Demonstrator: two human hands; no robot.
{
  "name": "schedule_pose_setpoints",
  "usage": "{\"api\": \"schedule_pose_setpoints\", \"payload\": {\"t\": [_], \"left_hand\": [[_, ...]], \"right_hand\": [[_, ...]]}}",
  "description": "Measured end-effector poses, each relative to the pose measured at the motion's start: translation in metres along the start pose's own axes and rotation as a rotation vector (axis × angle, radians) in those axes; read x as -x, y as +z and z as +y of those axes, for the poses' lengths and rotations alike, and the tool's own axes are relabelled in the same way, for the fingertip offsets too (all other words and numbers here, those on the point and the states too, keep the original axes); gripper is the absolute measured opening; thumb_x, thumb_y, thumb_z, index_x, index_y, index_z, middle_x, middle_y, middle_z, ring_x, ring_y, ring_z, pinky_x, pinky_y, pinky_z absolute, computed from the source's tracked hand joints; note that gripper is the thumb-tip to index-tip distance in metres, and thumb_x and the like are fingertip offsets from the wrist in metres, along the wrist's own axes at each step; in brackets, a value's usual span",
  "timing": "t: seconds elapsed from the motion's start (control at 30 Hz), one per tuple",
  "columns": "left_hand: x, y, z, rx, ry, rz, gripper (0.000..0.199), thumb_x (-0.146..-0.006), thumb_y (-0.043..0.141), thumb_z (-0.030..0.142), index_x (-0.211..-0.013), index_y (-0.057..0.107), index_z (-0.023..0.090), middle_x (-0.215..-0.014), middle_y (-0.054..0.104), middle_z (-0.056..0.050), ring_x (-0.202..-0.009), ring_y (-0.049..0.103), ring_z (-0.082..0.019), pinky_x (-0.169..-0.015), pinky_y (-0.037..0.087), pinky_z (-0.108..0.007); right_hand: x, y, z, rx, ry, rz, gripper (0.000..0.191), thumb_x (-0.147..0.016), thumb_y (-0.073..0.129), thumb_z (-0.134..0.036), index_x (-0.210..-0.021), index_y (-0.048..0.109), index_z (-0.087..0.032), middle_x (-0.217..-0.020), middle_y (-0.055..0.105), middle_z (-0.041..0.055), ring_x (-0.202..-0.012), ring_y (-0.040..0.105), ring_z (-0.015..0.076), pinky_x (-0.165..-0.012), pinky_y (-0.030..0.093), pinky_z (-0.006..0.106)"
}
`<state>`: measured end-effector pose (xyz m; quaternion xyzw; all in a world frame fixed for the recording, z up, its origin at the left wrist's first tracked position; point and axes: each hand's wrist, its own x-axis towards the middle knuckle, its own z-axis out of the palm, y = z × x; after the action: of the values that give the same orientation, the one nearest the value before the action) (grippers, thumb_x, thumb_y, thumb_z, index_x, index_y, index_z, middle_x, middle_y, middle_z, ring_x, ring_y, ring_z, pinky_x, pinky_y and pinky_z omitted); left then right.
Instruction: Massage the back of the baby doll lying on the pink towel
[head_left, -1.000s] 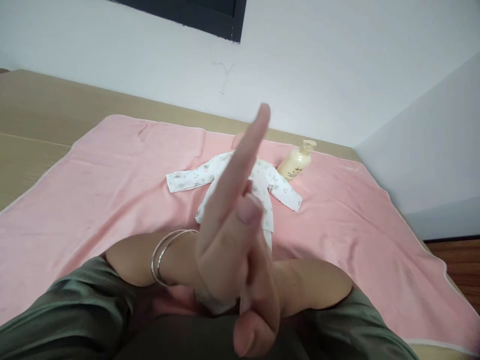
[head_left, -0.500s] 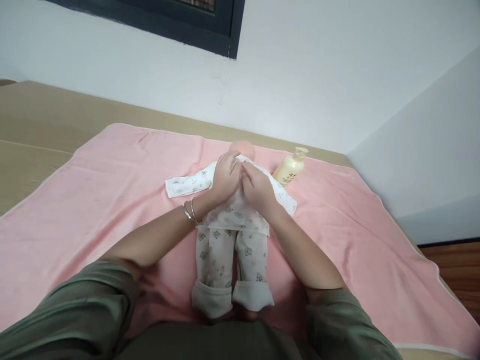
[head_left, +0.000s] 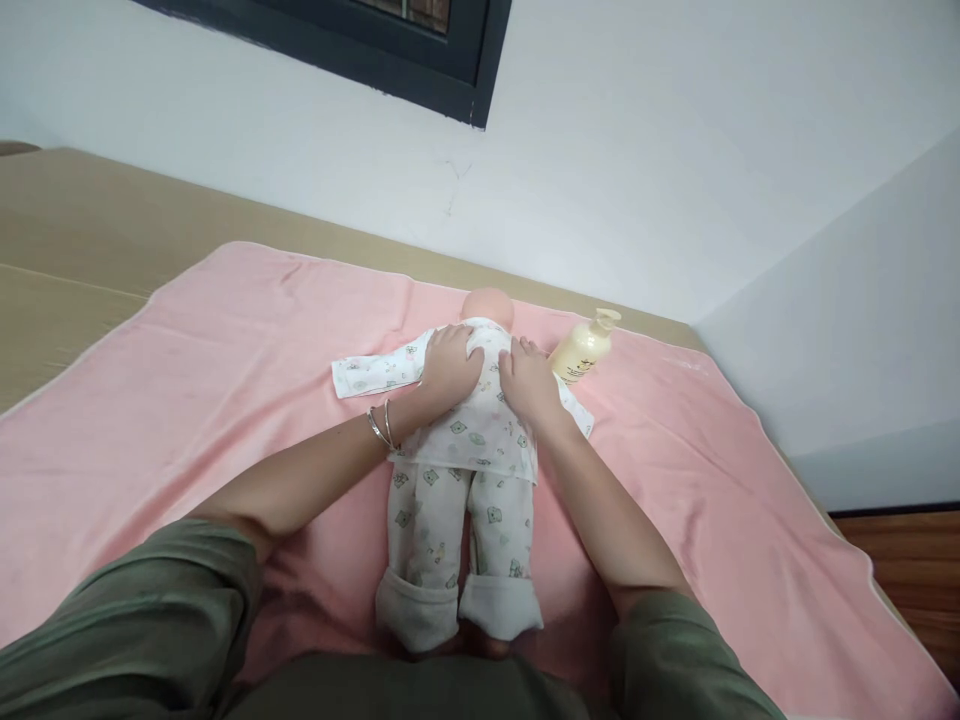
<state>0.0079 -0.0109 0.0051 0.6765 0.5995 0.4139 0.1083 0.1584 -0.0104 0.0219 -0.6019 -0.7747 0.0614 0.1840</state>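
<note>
A baby doll (head_left: 469, 435) in a white printed top and matching trousers with turned-up cuffs lies on a pink blanket (head_left: 247, 330), its bald head at the far end and its feet toward me. My left hand (head_left: 450, 365) rests flat on the left side of the doll's upper body, thumb apart from the fingers. On the right side lies my right hand (head_left: 531, 380), its fingers stretched over the shoulder area. Between the two hands the front of the top shows. The doll's face is not visible.
A cream pump bottle (head_left: 583, 348) stands on the blanket close beyond my right hand. Under the blanket is a tan padded surface (head_left: 90, 220), with a white wall (head_left: 637, 150) and a dark window frame (head_left: 480, 85) behind it.
My hands were close together over the middle of the doll's chest. They have moved apart, left and right, to the sides of its upper body.
</note>
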Motion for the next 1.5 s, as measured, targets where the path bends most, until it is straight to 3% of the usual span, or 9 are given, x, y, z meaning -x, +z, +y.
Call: {"api": "schedule_pose_setpoints", "payload": {"t": [0.23,0.37,0.47,0.67,0.8,0.93,1.1,1.3,1.5], "left_hand": [[-0.003,-0.005,-0.012,0.026,0.066,-0.063,0.038,-0.09,0.037,0.021,-0.107,0.07,0.017,-0.116,0.074,-0.012,-0.11,0.065,-0.026,-0.107,0.049,-0.043],[-0.002,-0.007,-0.021,0.024,0.129,-0.054,0.044,-0.092,0.037,0.025,-0.121,0.069,0.015,-0.131,0.07,-0.012,-0.124,0.061,-0.026,-0.114,0.044,-0.044],[0.0,-0.006,-0.025,0.027,0.109,-0.028,0.045,-0.092,0.039,0.026,-0.123,0.069,0.016,-0.133,0.07,-0.009,-0.127,0.06,-0.025,-0.119,0.04,-0.045],[0.005,-0.001,-0.027,-0.005,-0.072,0.06,0.04,-0.092,0.044,0.032,-0.12,0.07,0.021,-0.141,0.065,-0.01,-0.141,0.049,-0.031,-0.126,0.022,-0.061],[0.007,-0.001,-0.03,0.024,-0.049,0.059,0.043,-0.091,0.041,0.028,-0.122,0.069,0.017,-0.136,0.067,-0.012,-0.133,0.056,-0.027,-0.121,0.036,-0.05],[0.007,0.0,-0.033,0.032,-0.025,0.071,0.044,-0.091,0.04,0.027,-0.122,0.07,0.017,-0.134,0.069,-0.01,-0.13,0.058,-0.026,-0.118,0.04,-0.047],[0.006,0.003,-0.034,0.023,0.021,0.085,0.044,-0.091,0.038,0.024,-0.119,0.071,0.015,-0.131,0.071,-0.01,-0.127,0.06,-0.025,-0.117,0.042,-0.045],[0.006,0.004,-0.036,0.013,0.059,0.098,0.046,-0.092,0.033,0.022,-0.117,0.071,0.014,-0.127,0.071,-0.011,-0.126,0.062,-0.025,-0.118,0.042,-0.045],[0.006,0.005,-0.039,-0.011,0.06,0.07,0.047,-0.091,0.034,0.022,-0.122,0.068,0.012,-0.133,0.069,-0.013,-0.131,0.058,-0.025,-0.118,0.043,-0.044]], "right_hand": [[0.009,0.011,-0.018,-0.098,-0.342,-0.039,0.056,-0.1,0.033,-0.027,-0.152,0.046,-0.01,-0.163,0.037,0.0126,-0.157,0.025,0.0262,-0.131,0.019,0.053],[-0.013,0.004,0.022,-0.18,-0.208,-0.053,0.056,-0.104,0.029,-0.043,-0.154,0.044,-0.021,-0.164,0.036,0.0064,-0.157,0.024,0.0276,-0.129,0.017,0.058],[-0.019,-0.002,0.036,-0.13,0.003,-0.038,0.06,-0.105,0.026,-0.047,-0.15,0.048,-0.013,-0.159,0.042,0.015,-0.153,0.034,0.0332,-0.126,0.026,0.059],[0.01,0.005,-0.012,0.022,0.032,0.03,0.06,-0.103,0.028,-0.032,-0.147,0.045,0.005,-0.155,0.042,0.0299,-0.149,0.035,0.0421,-0.123,0.026,0.062],[0.02,0.015,-0.031,-0.057,-0.233,0.026,0.057,-0.096,0.035,-0.021,-0.15,0.048,-0.008,-0.163,0.036,0.0168,-0.156,0.023,0.0361,-0.127,0.019,0.062],[0.001,0.015,-0.003,-0.224,-0.449,-0.044,0.053,-0.096,0.035,-0.022,-0.145,0.056,-0.023,-0.159,0.044,0.0029,-0.155,0.031,0.0221,-0.131,0.018,0.054],[-0.018,0.011,0.029,-0.263,-0.233,-0.003,0.059,-0.102,0.033,-0.042,-0.153,0.045,-0.017,-0.164,0.035,0.0094,-0.156,0.028,0.0256,-0.13,0.017,0.056],[0.006,0.009,-0.015,-0.045,-0.018,0.004,0.061,-0.101,0.029,-0.031,-0.153,0.039,0.0,-0.162,0.034,0.0245,-0.154,0.029,0.038,-0.126,0.021,0.062],[0.017,0.011,-0.033,-0.011,-0.349,-0.038,0.056,-0.095,0.039,-0.02,-0.15,0.05,-0.015,-0.162,0.039,0.0102,-0.156,0.025,0.0306,-0.129,0.017,0.056]]}}
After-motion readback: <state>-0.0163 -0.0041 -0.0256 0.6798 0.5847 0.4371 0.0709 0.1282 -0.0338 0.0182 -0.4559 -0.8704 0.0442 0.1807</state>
